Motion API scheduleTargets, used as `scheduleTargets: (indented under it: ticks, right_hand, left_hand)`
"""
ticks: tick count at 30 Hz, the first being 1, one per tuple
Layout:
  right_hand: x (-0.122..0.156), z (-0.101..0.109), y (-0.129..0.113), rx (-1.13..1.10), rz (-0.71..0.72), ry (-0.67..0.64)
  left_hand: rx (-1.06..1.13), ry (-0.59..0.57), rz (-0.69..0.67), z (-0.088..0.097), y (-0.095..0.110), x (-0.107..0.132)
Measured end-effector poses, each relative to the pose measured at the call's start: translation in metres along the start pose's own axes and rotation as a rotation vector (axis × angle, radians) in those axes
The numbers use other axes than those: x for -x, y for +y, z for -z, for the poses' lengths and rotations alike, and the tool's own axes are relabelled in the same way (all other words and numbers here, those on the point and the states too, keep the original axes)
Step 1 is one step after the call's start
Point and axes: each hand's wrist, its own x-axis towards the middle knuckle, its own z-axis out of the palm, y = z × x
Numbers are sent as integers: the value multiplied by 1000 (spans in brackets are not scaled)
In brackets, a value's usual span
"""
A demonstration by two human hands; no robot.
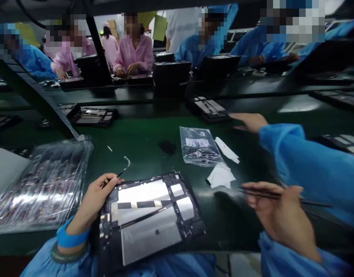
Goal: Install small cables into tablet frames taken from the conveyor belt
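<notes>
Fingers (109, 180) of the left hand (90, 202) are pinched on a flex cable (126, 163), judged light, limp and easily creased, best held by its end; tweezers (266, 192) are gripped in the right hand (280, 219).

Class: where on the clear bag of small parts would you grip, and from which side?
Probably pinch the clear bag at its far left corner, coming from the left. The dark parts pool at its near end, so the far film lies flat, and white paper strips crowd its right edge. The right hand holds tweezers; the left hand pinches a thin strip.
</notes>
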Motion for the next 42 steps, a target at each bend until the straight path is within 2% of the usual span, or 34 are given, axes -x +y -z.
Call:
scheduleTargets:
  ticks: [3,5,7,9,17,23,42]
  right_hand:
    - [-9,-19,11,60,-2,-51]
    - [-17,-31,16,174,55,-116]
    - [-26,-39,20,304,156,-153]
    - [-34,-44,24,398,234,-152]
    - [-46,-45,35,476,331,-58]
    - [-50,-49,35,440,369,-99]
    - [-55,-61,32,371,334,-111]
  left_hand:
    - [-192,89,-125,-5,-5,-7]
    - [-294,182,-186,-11,-6,-7]
    - [-320,261,-236,-16,-5,-4]
    - [-279,292,-280,-18,-4,-1]
    - [-258,231,-208,-17,-3,3]
    - [-280,231,-214,-17,-4,5]
    - [-347,238,-218,-18,-2,7]
